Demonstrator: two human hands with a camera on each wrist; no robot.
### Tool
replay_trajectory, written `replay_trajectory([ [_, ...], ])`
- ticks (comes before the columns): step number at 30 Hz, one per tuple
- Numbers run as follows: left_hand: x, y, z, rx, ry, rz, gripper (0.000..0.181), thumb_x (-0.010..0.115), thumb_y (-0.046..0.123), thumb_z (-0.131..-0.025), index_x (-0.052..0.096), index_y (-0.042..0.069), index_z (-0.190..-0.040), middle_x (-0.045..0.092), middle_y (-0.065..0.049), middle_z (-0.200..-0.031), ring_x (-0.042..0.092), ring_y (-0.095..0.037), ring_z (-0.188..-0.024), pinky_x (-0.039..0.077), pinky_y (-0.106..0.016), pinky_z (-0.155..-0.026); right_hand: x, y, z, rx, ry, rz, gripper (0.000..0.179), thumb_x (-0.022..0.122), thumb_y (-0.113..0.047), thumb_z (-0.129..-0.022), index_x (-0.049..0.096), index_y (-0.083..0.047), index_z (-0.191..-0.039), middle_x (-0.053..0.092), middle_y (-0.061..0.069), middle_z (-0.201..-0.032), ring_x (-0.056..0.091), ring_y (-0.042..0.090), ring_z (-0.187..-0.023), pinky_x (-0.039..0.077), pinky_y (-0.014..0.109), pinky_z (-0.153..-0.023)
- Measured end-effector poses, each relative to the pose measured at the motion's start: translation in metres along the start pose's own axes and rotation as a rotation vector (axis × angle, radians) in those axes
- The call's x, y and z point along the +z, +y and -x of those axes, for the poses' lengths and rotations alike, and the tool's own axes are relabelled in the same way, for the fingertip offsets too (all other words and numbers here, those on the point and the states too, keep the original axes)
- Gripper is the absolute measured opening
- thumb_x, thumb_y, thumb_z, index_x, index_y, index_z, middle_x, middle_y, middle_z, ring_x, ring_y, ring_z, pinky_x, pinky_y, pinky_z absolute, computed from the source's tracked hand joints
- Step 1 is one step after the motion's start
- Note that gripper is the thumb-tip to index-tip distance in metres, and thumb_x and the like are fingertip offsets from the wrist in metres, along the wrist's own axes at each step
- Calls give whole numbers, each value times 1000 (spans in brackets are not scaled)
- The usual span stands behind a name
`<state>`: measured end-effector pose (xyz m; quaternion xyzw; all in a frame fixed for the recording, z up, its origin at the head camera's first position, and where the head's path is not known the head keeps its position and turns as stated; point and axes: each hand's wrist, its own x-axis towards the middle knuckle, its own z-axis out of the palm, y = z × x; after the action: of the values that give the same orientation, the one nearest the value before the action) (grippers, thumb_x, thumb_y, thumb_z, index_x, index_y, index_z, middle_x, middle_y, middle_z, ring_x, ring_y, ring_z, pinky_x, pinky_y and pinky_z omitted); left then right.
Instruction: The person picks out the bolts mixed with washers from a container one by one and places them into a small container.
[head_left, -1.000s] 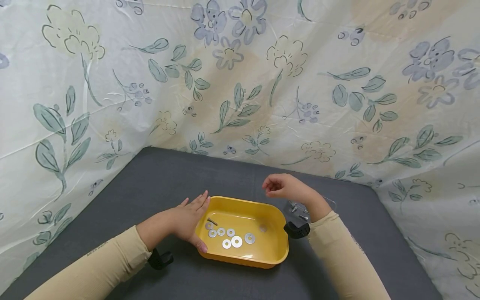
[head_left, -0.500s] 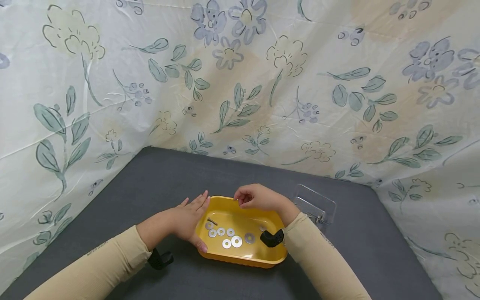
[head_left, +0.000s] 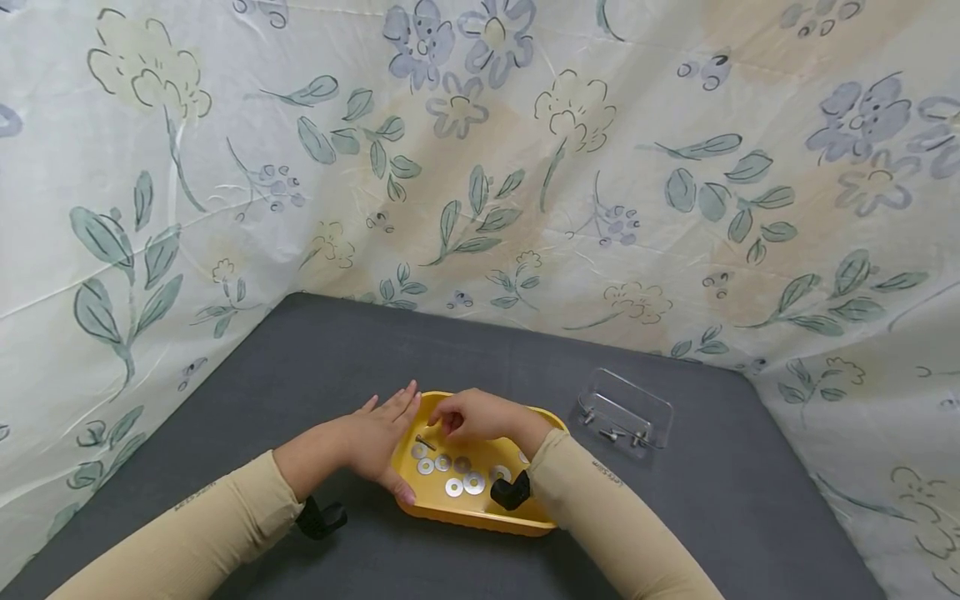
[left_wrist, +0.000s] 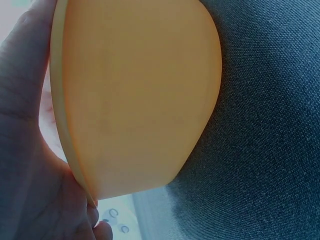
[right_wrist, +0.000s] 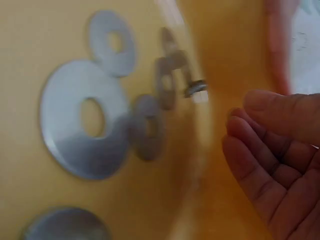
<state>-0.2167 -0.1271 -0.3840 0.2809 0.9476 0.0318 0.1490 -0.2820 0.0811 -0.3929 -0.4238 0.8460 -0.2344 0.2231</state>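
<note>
A yellow plastic tray point(head_left: 487, 521) sits on the dark table. My left hand point(head_left: 372, 443) rests spread on its left end, with straight fingers along the rim and the thumb at the front corner; the left wrist view shows the tray's outer wall point(left_wrist: 135, 95) beside that hand. Inside the tray lie a bolt point(head_left: 426, 443), near the left end, and several flat metal washers point(head_left: 474, 483). Over the tray's far left part, my right hand point(head_left: 480, 415) hovers with loosely curled fingers close to the bolt. Nothing shows between its thumb and fingertips in the right wrist view.
Behind the tray on the right stands a clear plastic box point(head_left: 637, 404) with several small metal fasteners point(head_left: 611, 434) in it. A flower-patterned cloth point(head_left: 480, 167) hangs around the back and sides of the table point(head_left: 360, 342).
My right hand has moved left and down from near the clear box to over the tray, close to the bolt. The clear box has come into full view. The left hand has stayed put.
</note>
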Motion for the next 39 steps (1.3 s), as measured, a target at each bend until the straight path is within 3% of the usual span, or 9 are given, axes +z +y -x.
replay_trajectory([
  [5, -1, 1, 0, 1, -5, 20, 137, 57, 83, -50, 3, 4, -147, -8, -12, -152, 2, -26, -140, 9, -55, -108, 9, 6, -8, -4, -18, 51, 28, 66, -6, -84, 62, -10, -112, 60, -5, -82, 52, 4, -70, 46, 16, -68],
  [14, -1, 1, 0, -4, -10, 19, 137, 56, 84, -49, 2, 5, -147, -9, -11, -152, 1, -25, -140, 10, -55, -108, 19, 8, -15, 34, -33, 11, 40, 65, -5, -83, 56, -13, -121, 55, -6, -76, 51, 5, -63, 45, 17, -60],
  [39, 0, 0, 0, 6, -6, 21, 137, 56, 84, -50, 2, 4, -147, -9, -11, -152, -1, -25, -140, 10, -55, -108, 26, 12, -22, -11, -16, 121, 23, 69, -10, -81, 63, -11, -104, 53, -7, -71, 49, 3, -60, 44, 14, -57],
])
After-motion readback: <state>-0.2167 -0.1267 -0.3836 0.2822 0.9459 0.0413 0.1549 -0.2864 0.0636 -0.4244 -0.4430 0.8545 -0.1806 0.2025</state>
